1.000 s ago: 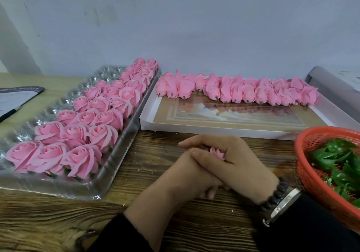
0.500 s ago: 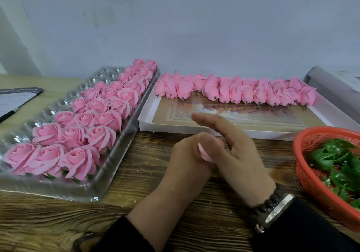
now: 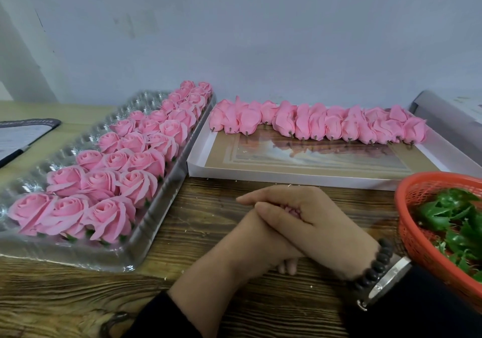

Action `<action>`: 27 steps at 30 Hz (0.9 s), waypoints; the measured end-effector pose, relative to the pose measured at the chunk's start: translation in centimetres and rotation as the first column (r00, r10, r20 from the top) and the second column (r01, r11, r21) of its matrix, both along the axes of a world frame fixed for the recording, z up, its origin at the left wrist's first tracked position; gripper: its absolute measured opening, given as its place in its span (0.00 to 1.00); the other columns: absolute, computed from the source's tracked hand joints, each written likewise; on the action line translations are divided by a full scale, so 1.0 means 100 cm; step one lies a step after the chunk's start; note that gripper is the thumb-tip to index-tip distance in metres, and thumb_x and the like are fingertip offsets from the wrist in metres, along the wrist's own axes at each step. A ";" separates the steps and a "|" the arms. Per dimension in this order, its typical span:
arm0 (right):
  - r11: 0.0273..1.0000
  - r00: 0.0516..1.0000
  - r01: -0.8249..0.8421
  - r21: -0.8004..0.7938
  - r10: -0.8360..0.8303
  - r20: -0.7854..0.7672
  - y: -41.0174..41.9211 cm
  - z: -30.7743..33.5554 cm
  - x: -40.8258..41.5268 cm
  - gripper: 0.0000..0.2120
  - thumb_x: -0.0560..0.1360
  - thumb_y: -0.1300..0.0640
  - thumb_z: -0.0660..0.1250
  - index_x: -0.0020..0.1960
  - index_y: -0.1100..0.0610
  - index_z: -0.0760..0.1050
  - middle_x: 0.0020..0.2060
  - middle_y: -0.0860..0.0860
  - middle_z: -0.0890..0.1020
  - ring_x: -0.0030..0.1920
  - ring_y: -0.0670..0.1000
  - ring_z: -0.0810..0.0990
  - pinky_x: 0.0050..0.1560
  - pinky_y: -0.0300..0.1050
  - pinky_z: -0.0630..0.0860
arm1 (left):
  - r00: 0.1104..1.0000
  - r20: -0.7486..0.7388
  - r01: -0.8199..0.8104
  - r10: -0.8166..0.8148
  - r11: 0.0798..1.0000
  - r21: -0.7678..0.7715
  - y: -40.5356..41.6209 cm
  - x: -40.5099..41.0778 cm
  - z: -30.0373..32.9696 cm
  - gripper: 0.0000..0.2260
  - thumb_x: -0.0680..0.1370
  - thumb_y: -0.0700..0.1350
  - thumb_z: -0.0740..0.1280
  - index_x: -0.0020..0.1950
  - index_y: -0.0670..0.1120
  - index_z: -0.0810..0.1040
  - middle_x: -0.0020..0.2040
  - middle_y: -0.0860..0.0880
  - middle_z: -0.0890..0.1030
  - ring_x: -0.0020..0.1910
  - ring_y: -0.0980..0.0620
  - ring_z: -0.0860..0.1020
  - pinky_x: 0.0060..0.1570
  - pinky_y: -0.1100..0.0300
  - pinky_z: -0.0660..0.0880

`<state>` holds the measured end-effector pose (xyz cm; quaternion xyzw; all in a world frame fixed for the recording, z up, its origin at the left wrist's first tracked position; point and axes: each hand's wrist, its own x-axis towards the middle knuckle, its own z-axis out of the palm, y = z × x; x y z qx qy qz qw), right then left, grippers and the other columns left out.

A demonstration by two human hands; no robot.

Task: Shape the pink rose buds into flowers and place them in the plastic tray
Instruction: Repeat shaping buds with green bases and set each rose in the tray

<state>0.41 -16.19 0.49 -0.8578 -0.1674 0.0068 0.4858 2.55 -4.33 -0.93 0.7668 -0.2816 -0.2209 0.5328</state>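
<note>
I see a wooden surface carrying, at left, a clear plastic tray filled with rows of shaped pink roses running from near edge to far end. Beside it, to the right, a shallow white box holds a row of unshaped rose buds along its far wall, stems pointing toward me. At the right edge, a red basket contains green leaf pieces. A dark-bordered pad lies at far left. In the centre, just in front of the box, my two hands are clasped together: the right hand, with a bead bracelet at the wrist, lies over the left hand, fingers curled. Between them, one pink bud is enclosed, only a small patch visible.
</note>
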 end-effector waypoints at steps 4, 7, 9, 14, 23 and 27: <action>0.996 0.998 0.043 0.079 -0.047 0.040 -0.001 -0.002 0.001 0.17 0.66 0.42 0.67 0.55 0.37 0.76 0.51 0.35 0.81 0.41 0.46 0.84 0.39 0.42 0.82 | 0.969 0.237 -0.058 0.071 0.996 -0.063 -0.004 -0.001 0.006 0.16 0.72 0.35 0.66 0.32 0.53 0.70 0.31 0.67 0.76 0.36 0.68 0.76 0.35 0.76 0.71; 0.996 0.990 0.055 0.070 -0.064 0.125 -0.003 -0.006 0.004 0.24 0.62 0.38 0.69 0.58 0.37 0.72 0.54 0.35 0.79 0.54 0.35 0.77 0.53 0.33 0.76 | 0.956 0.268 -0.070 0.120 0.980 -0.188 -0.003 0.001 0.006 0.16 0.73 0.33 0.66 0.36 0.55 0.73 0.33 0.65 0.79 0.37 0.69 0.77 0.35 0.76 0.71; 0.993 0.992 0.066 0.093 -0.076 0.105 -0.004 -0.009 0.005 0.29 0.60 0.37 0.70 0.60 0.36 0.69 0.55 0.35 0.79 0.55 0.34 0.76 0.54 0.30 0.72 | 0.964 0.227 -0.081 0.139 0.965 -0.250 -0.002 0.004 0.004 0.11 0.74 0.36 0.68 0.41 0.53 0.77 0.37 0.57 0.82 0.41 0.62 0.80 0.39 0.72 0.74; 0.958 0.943 0.203 0.204 -0.247 0.223 0.002 -0.011 0.004 0.22 0.65 0.34 0.61 0.58 0.36 0.71 0.57 0.33 0.76 0.59 0.32 0.73 0.55 0.25 0.68 | 0.921 0.263 -0.245 0.288 0.952 -0.184 -0.008 0.010 -0.009 0.07 0.73 0.40 0.69 0.40 0.51 0.79 0.38 0.53 0.82 0.40 0.59 0.80 0.38 0.66 0.78; 0.972 0.940 0.207 0.115 -0.230 0.251 0.012 -0.015 0.010 0.14 0.73 0.53 0.59 0.50 0.50 0.82 0.50 0.39 0.82 0.57 0.36 0.76 0.63 0.35 0.69 | 0.946 0.246 -0.186 0.213 0.974 -0.130 -0.011 0.004 -0.003 0.14 0.74 0.33 0.66 0.50 0.52 0.74 0.39 0.65 0.70 0.37 0.81 0.70 0.36 0.81 0.68; 0.995 0.989 0.080 -0.053 -0.073 0.131 0.003 -0.010 0.007 0.14 0.75 0.50 0.60 0.55 0.46 0.80 0.46 0.39 0.82 0.45 0.36 0.81 0.48 0.30 0.74 | 0.996 0.076 -0.044 0.045 0.999 -0.025 -0.004 0.004 0.003 0.14 0.71 0.30 0.67 0.37 0.49 0.76 0.32 0.53 0.76 0.37 0.53 0.80 0.44 0.55 0.79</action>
